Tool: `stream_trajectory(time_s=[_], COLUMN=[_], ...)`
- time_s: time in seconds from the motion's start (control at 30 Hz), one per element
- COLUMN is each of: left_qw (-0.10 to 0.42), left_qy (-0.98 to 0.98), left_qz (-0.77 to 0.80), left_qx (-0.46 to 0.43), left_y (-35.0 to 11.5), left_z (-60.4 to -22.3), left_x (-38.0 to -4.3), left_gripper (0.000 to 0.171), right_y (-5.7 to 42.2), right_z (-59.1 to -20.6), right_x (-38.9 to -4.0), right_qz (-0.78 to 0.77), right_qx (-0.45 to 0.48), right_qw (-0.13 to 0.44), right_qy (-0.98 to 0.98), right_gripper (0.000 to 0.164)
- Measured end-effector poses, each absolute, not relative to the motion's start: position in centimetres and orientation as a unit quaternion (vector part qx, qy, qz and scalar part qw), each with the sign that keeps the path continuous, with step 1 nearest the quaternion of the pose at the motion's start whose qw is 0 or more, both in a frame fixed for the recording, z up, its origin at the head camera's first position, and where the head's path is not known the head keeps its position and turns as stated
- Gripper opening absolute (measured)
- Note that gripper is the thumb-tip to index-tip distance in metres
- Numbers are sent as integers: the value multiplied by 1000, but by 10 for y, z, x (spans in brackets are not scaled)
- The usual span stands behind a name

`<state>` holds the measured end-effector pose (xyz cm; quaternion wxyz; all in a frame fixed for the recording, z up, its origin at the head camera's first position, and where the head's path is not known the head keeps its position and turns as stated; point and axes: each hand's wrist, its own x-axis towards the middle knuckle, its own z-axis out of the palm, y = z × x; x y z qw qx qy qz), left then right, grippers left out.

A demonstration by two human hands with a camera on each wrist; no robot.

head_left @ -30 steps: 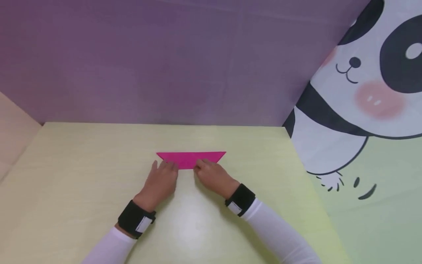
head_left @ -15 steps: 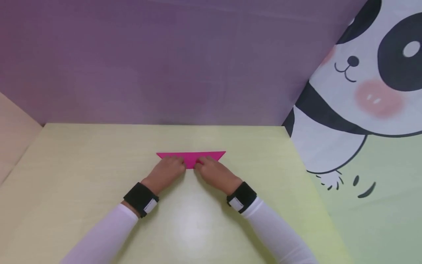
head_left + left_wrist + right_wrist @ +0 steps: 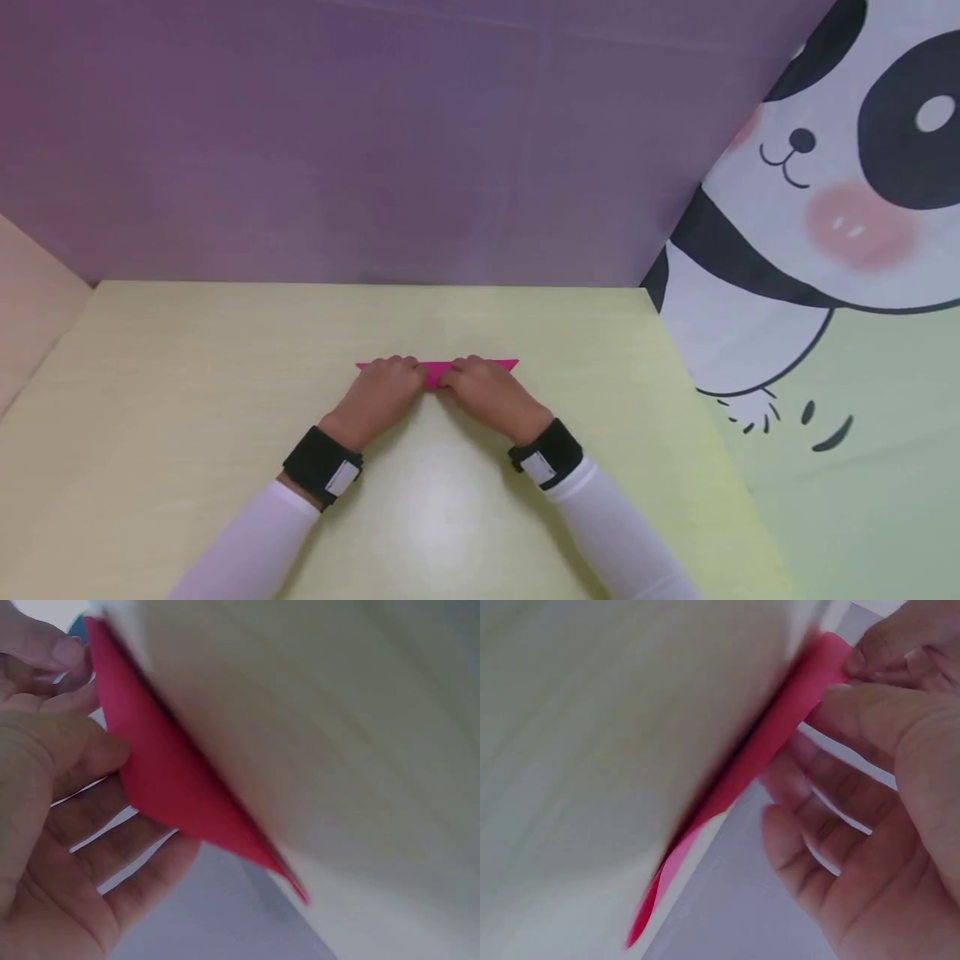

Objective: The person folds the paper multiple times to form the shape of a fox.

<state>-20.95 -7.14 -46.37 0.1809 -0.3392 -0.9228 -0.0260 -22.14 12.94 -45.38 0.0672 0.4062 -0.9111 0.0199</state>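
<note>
A folded sheet of pink paper [image 3: 437, 372] with pointed ends lies crosswise between both hands on the table. My left hand [image 3: 382, 396] pinches its left half; in the left wrist view the thumb presses the near face of the paper [image 3: 161, 765] and the other fingers lie behind it. My right hand [image 3: 491, 398] pinches the right half in the same way. From the right wrist the paper [image 3: 780, 731] looks bent into a curve, its pointed end turned up a little. The hands cover much of the paper in the head view.
The pale wood-grain table [image 3: 187, 375] stretches out on every side of the hands. A purple cloth wall [image 3: 337, 150] rises behind its far edge. On the right hangs a panel with a panda print [image 3: 757, 275].
The left hand has come in from the lower left and now pinches the paper. The paper's far edge has shifted toward the person, so less of its pink face shows between the hands.
</note>
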Motion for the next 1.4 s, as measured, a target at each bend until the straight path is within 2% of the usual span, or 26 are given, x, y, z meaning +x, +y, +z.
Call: stream_trajectory(time_s=[0.2,0.47,0.67,0.8,1.0,1.13,1.4], left_qw=[173,135,131,143,195,206,221], left_qy=[-931,-927,-928,-920,-905,-900,-898], left_qz=[-100,-229,-257,-269,-273,-272,-246], left_qx=[-304,-264,-238,-245,-261,-271,-290], left_y=[-74,-77,-80,-75,-64,-60,-60], left_z=[-439,-399,-382,-379,-378,-377,-374], left_x=[-197,-182,-177,-178,-179,-180,-176], left_gripper=[15,15,15,12,7,7,3], right_y=[132,135,136,135,130,128,129], right_z=[-428,-399,-386,-380,-371,-368,-367], right_x=[-219,-208,-206,-206,-201,-198,-195], right_qz=[86,213,258,261,222,194,204], right_qx=[379,350,351,355,347,342,355], right_qw=[89,46,66,99,156,186,189], right_qy=[-917,-911,-898,-892,-898,-901,-893], right_gripper=[9,12,9,8,8,10,4])
